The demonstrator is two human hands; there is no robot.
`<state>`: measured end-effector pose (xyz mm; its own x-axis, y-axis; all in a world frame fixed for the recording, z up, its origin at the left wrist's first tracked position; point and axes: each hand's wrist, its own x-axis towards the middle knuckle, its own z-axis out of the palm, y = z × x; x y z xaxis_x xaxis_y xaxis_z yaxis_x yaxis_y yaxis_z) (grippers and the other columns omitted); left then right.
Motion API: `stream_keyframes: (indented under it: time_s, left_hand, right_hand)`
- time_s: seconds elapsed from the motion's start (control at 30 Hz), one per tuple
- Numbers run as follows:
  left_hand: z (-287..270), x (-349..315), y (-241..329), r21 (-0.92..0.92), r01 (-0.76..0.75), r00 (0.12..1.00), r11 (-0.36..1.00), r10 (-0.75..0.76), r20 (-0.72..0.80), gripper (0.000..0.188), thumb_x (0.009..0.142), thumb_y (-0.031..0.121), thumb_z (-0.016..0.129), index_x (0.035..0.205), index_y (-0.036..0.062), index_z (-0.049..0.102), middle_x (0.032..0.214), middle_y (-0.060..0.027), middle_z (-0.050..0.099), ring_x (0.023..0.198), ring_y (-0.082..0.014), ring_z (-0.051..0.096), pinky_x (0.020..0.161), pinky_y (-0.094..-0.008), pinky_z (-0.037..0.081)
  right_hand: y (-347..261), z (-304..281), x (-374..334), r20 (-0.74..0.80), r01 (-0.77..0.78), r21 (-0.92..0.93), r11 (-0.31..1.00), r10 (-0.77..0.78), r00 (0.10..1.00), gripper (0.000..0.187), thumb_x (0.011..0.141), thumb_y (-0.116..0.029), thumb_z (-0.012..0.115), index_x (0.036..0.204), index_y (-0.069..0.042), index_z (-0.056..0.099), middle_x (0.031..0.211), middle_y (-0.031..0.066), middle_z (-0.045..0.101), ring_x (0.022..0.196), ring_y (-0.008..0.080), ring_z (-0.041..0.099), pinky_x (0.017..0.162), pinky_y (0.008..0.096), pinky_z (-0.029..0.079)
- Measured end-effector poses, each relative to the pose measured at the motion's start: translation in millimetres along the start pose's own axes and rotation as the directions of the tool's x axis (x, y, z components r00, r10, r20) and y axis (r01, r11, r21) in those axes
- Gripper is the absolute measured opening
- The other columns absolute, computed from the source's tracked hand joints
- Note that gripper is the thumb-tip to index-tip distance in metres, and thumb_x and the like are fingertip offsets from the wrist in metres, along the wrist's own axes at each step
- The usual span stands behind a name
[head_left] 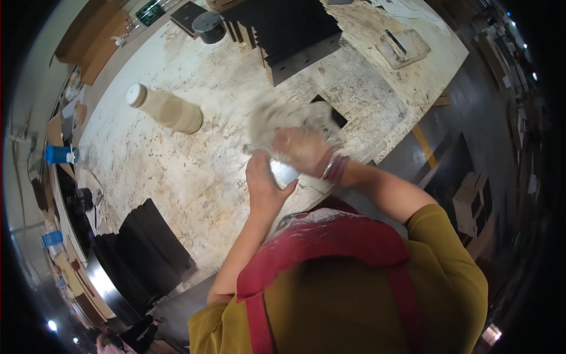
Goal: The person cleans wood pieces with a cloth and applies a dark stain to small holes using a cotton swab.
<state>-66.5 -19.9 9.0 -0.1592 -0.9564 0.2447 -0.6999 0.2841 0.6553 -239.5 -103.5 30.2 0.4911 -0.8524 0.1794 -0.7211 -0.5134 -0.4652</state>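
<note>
My left hand (263, 184) steadies the near end of a flat panel, its thumb and fingers spread along the edges. The panel's shiny surface (285, 171) reflects white light between my hands. My right hand (303, 148), blurred by motion, presses a crumpled, stained whitish cloth (295, 116) over the panel. The cloth hides most of what lies under it. Past its far right side shows a black corner (333, 112), apparently the same panel. A bottle (168, 111) with a white cap and cloudy beige contents lies or leans to the left on the table.
The stained white worktable (194, 171) carries a stack of black panels (295, 41) at the far side. Beside it sits a dark round tub (209, 27). A tray-like piece with a black handle (403, 48) lies far right. More black panels (141, 253) stand near left.
</note>
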Motion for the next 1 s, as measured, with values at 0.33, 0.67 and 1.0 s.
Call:
stream_keyframes:
  time_s: [0.33, 0.67, 1.0]
  left_hand:
    - [-23.7, 23.6, 9.6, 0.092, -0.08, 0.989, 0.993, 0.067, 0.129, 0.079, 0.062, 0.023, 0.079, 0.131, 0.0058, 0.044, 0.131, -0.024, 0.039, 0.118, -0.0416, 0.039, 0.1, -0.0474, 0.035]
    - [-33.0, 3.1, -17.7, -0.279, 0.842, 0.309, -0.461, -0.011, 0.951, 0.075, 0.09, 0.058, 0.039, 0.128, -0.0058, 0.044, 0.114, -0.0239, 0.059, 0.1, -0.037, 0.062, 0.079, -0.0374, 0.054]
    - [-22.2, -1.0, -22.6, -0.198, 0.766, 0.339, -0.611, 0.124, 0.932, 0.091, 0.086, 0.071, 0.033, 0.14, -0.0016, 0.031, 0.128, -0.0383, 0.043, 0.119, -0.0494, 0.047, 0.09, -0.0466, 0.051]
  right_hand:
    - [172.4, -99.3, -18.9, -0.236, -0.634, 0.293, 0.716, 0.697, 0.677, 0.062, 0.085, -0.024, 0.061, 0.136, 0.004, 0.039, 0.133, 0.0223, 0.05, 0.119, 0.0302, 0.051, 0.099, 0.0316, 0.039]
    - [-55.7, -40.9, -34.9, 0.105, 0.183, -0.118, 0.976, -0.171, 0.98, 0.032, 0.081, -0.022, 0.057, 0.112, -0.012, 0.058, 0.115, 0.0088, 0.056, 0.1, 0.0244, 0.056, 0.097, 0.0417, 0.04]
    - [53.7, -73.1, -26.1, -0.279, -0.316, -0.105, 0.943, 0.277, 0.92, 0.033, 0.08, -0.019, 0.067, 0.11, -0.007, 0.06, 0.107, 0.0149, 0.059, 0.095, 0.0284, 0.061, 0.081, 0.037, 0.049]
